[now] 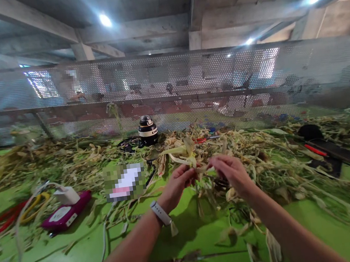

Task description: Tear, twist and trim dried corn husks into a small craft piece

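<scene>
My left hand [180,181] is closed round a bundle of pale yellowish dried plant strips, which look like corn husk [189,157]. The strips fan upward from between thumb and fingers. My right hand [230,172] is just to the right, its thumb and forefinger pinched at the end of a strip that runs across from the bundle. A pale watch band circles my left wrist. Under and behind both hands lies a loose heap of dried strips [263,166] on the green table [181,224].
A purple power strip [66,212] with a white charger [66,195] and cable sits left, beside red and yellow cords [9,217]. A blurred-out phone-like screen [125,181] lies nearer. Behind stand a black-and-white jar [148,130] and a perforated metal screen [168,76]. A red-handled tool [315,150] lies right.
</scene>
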